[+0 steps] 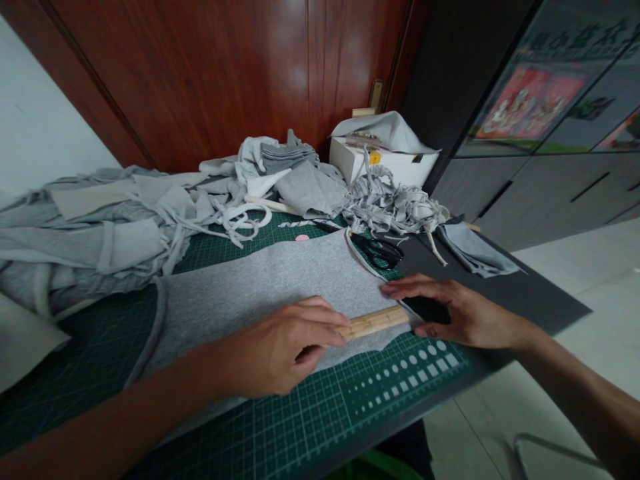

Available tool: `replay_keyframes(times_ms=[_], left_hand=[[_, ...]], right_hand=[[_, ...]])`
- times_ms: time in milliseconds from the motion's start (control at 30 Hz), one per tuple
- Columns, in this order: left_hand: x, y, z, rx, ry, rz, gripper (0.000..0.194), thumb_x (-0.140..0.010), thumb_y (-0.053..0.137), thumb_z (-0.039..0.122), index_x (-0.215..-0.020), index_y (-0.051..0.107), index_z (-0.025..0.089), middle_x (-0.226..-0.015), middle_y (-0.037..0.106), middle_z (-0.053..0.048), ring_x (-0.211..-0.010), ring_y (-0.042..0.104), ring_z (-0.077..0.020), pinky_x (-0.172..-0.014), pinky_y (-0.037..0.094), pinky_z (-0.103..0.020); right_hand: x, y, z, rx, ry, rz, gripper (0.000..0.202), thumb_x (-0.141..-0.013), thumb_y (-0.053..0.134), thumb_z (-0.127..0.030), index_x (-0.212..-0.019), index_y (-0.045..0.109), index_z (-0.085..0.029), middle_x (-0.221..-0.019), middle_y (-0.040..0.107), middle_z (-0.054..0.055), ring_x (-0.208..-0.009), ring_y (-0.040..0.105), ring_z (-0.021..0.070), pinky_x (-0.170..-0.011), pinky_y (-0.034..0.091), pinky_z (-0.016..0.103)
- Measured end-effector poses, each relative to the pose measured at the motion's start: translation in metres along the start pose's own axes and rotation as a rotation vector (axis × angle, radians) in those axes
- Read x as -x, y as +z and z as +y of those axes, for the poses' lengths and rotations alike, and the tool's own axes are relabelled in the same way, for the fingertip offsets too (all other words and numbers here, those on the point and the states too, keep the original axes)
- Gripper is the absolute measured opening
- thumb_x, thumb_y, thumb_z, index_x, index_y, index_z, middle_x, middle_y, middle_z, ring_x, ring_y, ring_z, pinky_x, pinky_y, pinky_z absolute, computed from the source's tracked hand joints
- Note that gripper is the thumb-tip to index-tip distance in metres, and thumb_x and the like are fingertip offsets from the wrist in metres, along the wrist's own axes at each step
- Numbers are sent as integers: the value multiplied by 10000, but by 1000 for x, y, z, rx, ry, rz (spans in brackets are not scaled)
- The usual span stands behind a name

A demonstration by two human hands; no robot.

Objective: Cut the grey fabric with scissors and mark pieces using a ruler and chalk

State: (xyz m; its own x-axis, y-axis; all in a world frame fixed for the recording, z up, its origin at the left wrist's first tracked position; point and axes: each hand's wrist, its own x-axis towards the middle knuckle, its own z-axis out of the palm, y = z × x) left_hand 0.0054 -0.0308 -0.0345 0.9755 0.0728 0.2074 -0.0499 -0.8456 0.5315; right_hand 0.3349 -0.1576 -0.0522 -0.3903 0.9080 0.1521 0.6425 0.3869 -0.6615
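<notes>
A flat piece of grey knit fabric lies spread over a green cutting mat, its left and right edges slightly rolled. Across its near right part rests a short wooden ruler. My left hand is closed on the ruler's left end, fingers and thumb bent around it. My right hand is by the fabric's right edge, fingers stretched out and thumb apart. Its fingertips touch the fabric edge, and the thumb lies near the ruler's right end. Black scissors lie just beyond that edge.
Piled grey fabric covers the left and back of the table. A white box stands at the back, with tangled strips before it. A pink disc lies behind the fabric. Folded grey cloth sits near the table's right edge.
</notes>
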Motion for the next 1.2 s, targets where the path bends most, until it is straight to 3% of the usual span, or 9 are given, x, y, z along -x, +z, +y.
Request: replay_keyframes(times_ms=[267,467,900,1200], left_hand=[[1,0,2,15,4,23,365,-879,576,-10,-1097,770,208,-1285,741,-68,-1164,663,-205,-1024,547,-359],[3,-2,10,12,-25,18,235,-867,719,149,-1082,787,217,-1319,724,-96,-1206,660,-251,-1074,522,-425],[8,0,11,-14,-13,-24,352,-863,666,51,-1146,771,233,-1392,686,-74,-1251,617,-241,-1102,491,-415],[6,2,6,-1,-7,-17,376,-864,644,40,-1147,776,249,-1383,692,-82,-1249,631,-239,-1095,501,-429]], right_hand=[[-1,0,-4,9,5,1,500,-973,723,-332,-1461,622,-287,-1528,609,112,-1440,531,284,-1200,434,512],[-1,1,-1,-9,22,14,388,-1020,647,-329,-1405,678,-285,-1498,639,103,-1424,551,280,-1186,453,508],[8,6,-9,74,36,24,403,-1007,657,-294,-1410,666,-303,-1512,629,86,-1452,521,288,-1186,471,514],[12,9,-15,117,35,70,376,-991,655,-283,-1363,706,-299,-1473,660,98,-1396,580,326,-1128,539,535]])
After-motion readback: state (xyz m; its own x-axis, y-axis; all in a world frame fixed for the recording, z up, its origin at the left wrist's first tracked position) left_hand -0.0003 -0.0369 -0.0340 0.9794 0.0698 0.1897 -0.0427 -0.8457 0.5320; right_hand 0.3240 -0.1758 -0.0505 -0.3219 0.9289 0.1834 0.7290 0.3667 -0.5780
